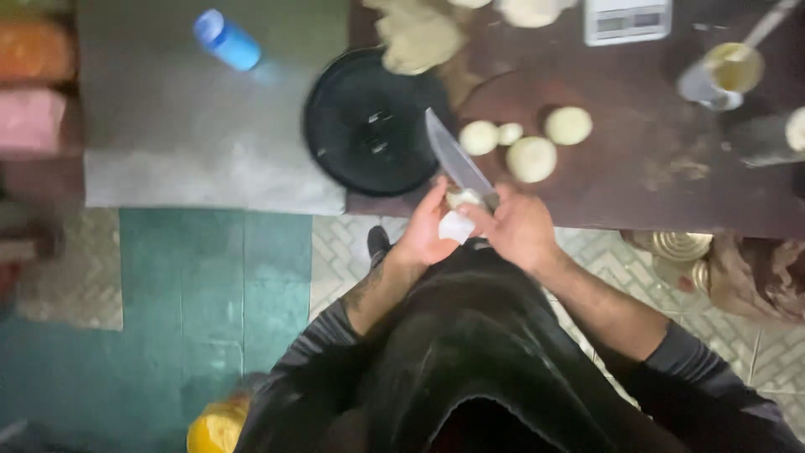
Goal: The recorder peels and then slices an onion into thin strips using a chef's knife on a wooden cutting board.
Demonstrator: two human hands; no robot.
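Gripping a knife (pixel 457 159) by its handle, the right hand (pixel 518 228) is seen just off the near edge of the dark brown table (pixel 662 180), its fingers closed around the grip; the blade is angled up and to the left, its tip reaching over the rim of a round black pan (pixel 369 122). A small pale piece of dough (pixel 457 225) is pinched between the thumb and fingers of the left hand (pixel 429 231), which is closed on it and held right against the right hand, so that the piece sits between the two hands at the base of the blade; whether the blade touches the dough cannot be told. Four pale dough balls (pixel 531 158) are laid close together on the table just beyond the hands, three larger and one small; a larger lump of dough (pixel 419 38) is seen at the far edge, partly over the pan. A white scale (pixel 627 18) is placed at the far side of the table, and a metal cup (pixel 725 74) of yellowish liquid with a utensil in it stands to its right. A blue bottle (pixel 226 39) is lying on a grey surface (pixel 184 143) to the left; green and patterned floor tiles are visible below.
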